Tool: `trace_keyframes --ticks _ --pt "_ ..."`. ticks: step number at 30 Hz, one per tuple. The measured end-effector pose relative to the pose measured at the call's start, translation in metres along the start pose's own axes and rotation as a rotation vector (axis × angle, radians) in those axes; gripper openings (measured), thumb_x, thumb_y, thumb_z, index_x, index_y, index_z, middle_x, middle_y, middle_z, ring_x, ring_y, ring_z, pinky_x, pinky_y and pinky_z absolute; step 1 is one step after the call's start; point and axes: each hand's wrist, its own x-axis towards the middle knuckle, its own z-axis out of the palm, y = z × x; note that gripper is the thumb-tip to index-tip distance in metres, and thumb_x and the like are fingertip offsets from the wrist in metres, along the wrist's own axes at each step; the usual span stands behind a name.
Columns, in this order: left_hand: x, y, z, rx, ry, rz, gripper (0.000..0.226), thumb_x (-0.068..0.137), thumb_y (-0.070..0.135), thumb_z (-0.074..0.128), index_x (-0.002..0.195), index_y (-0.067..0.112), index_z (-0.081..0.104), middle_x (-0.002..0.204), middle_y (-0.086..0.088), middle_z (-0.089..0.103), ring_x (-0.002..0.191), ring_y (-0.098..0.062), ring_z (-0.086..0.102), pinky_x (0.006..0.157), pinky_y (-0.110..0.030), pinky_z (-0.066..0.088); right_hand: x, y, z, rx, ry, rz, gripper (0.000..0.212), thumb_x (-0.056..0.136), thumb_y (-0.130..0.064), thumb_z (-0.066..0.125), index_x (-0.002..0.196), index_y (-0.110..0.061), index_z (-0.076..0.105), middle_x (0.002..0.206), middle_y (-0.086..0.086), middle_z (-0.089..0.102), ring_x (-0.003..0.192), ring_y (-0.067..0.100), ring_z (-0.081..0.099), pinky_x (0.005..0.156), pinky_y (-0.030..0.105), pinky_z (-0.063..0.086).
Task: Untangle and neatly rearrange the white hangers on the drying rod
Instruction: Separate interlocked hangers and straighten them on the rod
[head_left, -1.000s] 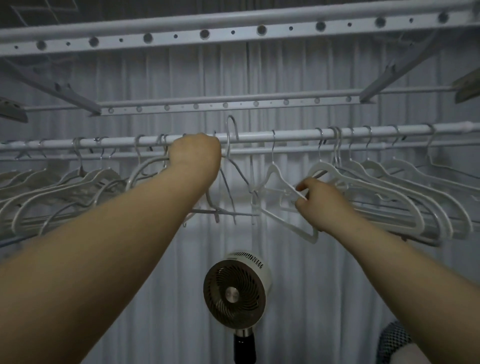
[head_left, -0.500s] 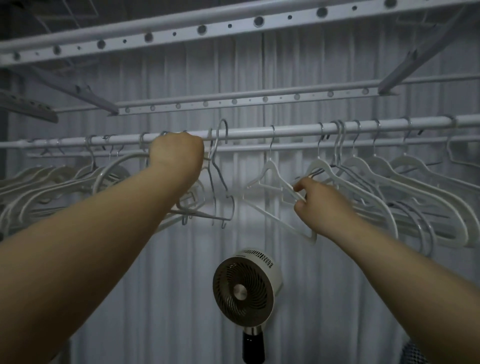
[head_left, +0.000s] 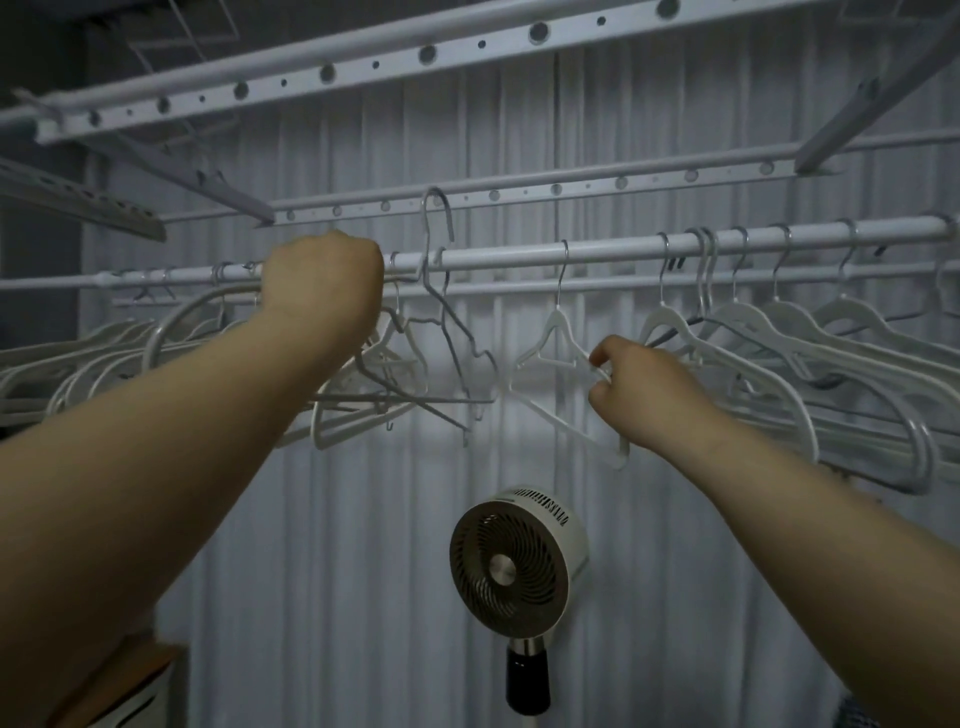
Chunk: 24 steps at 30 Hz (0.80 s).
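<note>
A white drying rod (head_left: 519, 255) runs across the view, with white hangers on it. My left hand (head_left: 322, 283) is closed at the rod over the hooks of a tangled bunch of hangers (head_left: 384, 384). Just right of that hand, one thin wire hanger (head_left: 441, 291) has its hook raised above the rod. A single white hanger (head_left: 556, 343) hangs in the middle, and my right hand (head_left: 636, 389) pinches its right shoulder. Neat hangers (head_left: 779, 353) fill the rod's right part; more hangers (head_left: 78, 364) crowd the left end.
Perforated rack bars (head_left: 467, 47) cross overhead, with a second rod (head_left: 519, 189) behind. A round standing fan (head_left: 511, 566) stands below the middle before pale curtains (head_left: 363, 545). A wooden-edged piece of furniture (head_left: 130, 680) shows at the lower left.
The wire hanger's hook has risen above the rod beside my left hand. My right hand keeps its pinch on the middle hanger. The camera has tilted up and left a little.
</note>
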Motion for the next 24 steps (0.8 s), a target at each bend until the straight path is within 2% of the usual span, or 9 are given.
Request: trace_keyframes --ticks 5,8,12,16,21,24 --pt "0.001 0.020 -0.003 -0.047 -0.015 0.038 0.028 0.090 0.003 0.049 0.116 -0.001 0.056 0.115 -0.020 0.060 0.107 -0.038 0.057 0.087 -0.040 0.045 -0.001 -0.001 0.002 -0.022 -0.005 -0.012 0.039 0.092 -0.009 0.043 0.130 -0.007 0.046 0.121 0.016 0.061 0.108 0.031 0.057 0.070 0.024 0.034" --pt "0.004 0.029 0.000 -0.040 -0.020 0.071 0.028 0.090 0.003 0.048 0.117 0.001 0.056 0.115 -0.018 0.061 0.107 -0.036 0.058 0.084 -0.038 0.045 -0.002 -0.001 0.003 -0.041 -0.005 -0.012 0.037 0.091 -0.008 0.043 0.128 -0.006 0.047 0.124 0.016 0.060 0.109 0.031 0.057 0.071 0.025 0.036" --pt "0.013 0.038 0.002 -0.014 -0.013 0.098 0.026 0.091 0.003 0.049 0.116 0.003 0.056 0.115 -0.015 0.061 0.106 -0.033 0.059 0.075 -0.034 0.039 -0.003 -0.001 0.003 -0.061 -0.004 0.000 0.032 0.090 -0.006 0.042 0.121 -0.004 0.050 0.117 0.017 0.063 0.104 0.032 0.059 0.068 0.027 0.037" --pt "0.023 0.045 0.002 -0.007 -0.004 0.114 0.026 0.089 0.000 0.047 0.114 0.003 0.057 0.113 -0.015 0.062 0.105 -0.033 0.059 0.077 -0.036 0.042 -0.003 -0.002 0.003 -0.070 -0.005 0.006 0.031 0.090 -0.006 0.043 0.120 -0.004 0.051 0.115 0.016 0.064 0.103 0.031 0.060 0.072 0.029 0.044" --pt "0.032 0.052 0.009 -0.037 -0.008 0.126 0.025 0.092 0.005 0.047 0.114 0.004 0.058 0.115 -0.013 0.062 0.107 -0.031 0.059 0.071 -0.033 0.033 -0.001 0.000 0.006 -0.063 -0.010 -0.007 0.034 0.091 -0.005 0.041 0.124 -0.005 0.049 0.109 0.015 0.065 0.091 0.028 0.059 0.064 0.024 0.035" --pt "0.038 0.055 0.012 -0.036 0.009 0.124 0.025 0.091 0.002 0.046 0.113 0.003 0.058 0.115 -0.013 0.062 0.107 -0.031 0.059 0.074 -0.033 0.038 0.000 0.004 0.009 -0.067 -0.003 -0.026 0.039 0.091 -0.004 0.042 0.130 -0.007 0.046 0.111 0.015 0.064 0.098 0.030 0.060 0.066 0.024 0.036"
